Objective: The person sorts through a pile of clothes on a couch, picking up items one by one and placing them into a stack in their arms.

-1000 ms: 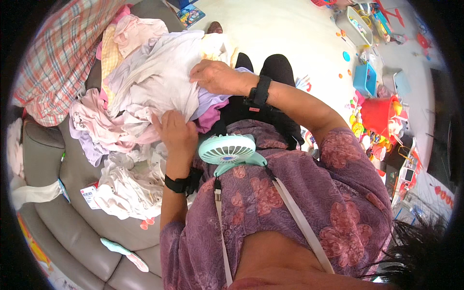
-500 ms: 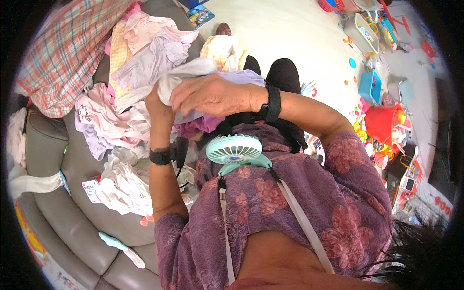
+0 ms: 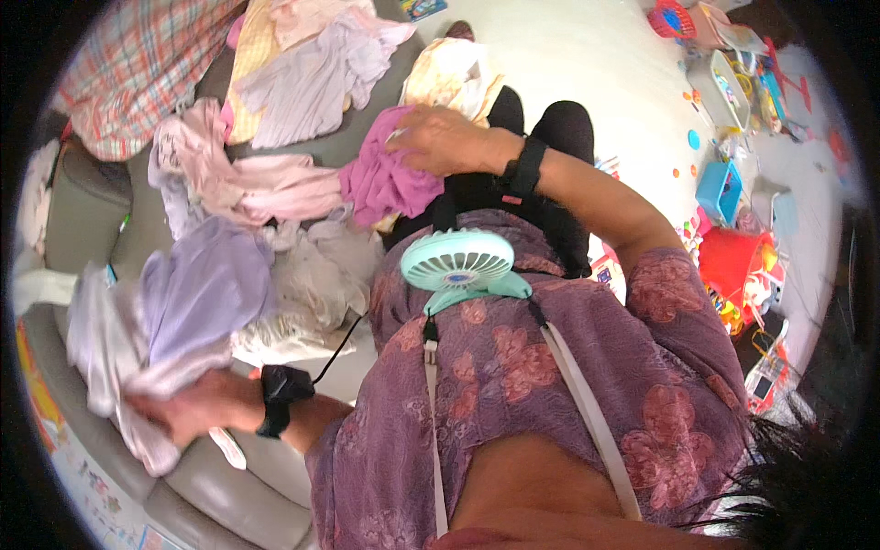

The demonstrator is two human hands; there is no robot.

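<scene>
Directions are taken from the fan [image 3: 458, 261], which is hung from straps [image 3: 587, 412] around the neck, presumably so that both hands are left free. At 11 o'clock, the magenta cloth [image 3: 390, 183] is bunched beside the dark trousers [image 3: 561, 151]. Its upper edge is pinched by the right hand [image 3: 412, 139] at 12 o'clock, perhaps so that it is kept from slipping. White clothes [image 3: 321, 275] are piled at 9 o'clock, and beyond them a lilac garment [image 3: 215, 284] is loosely laid. At 8 o'clock, a pale garment [image 3: 101, 348] appears to be gripped by the left hand [image 3: 174, 411], though the fingers are blurred; it is held well out over the sofa [image 3: 225, 486], likely because room is found there.

Counted: one fan, one magenta cloth, one lilac garment and one pale garment. The white clothes overlap too much to be counted. Farther off, one plaid cloth [image 3: 147, 73] is seen at 10 o'clock, one red bucket [image 3: 731, 261] at 3 and one red basket [image 3: 671, 18] at 1.
</scene>
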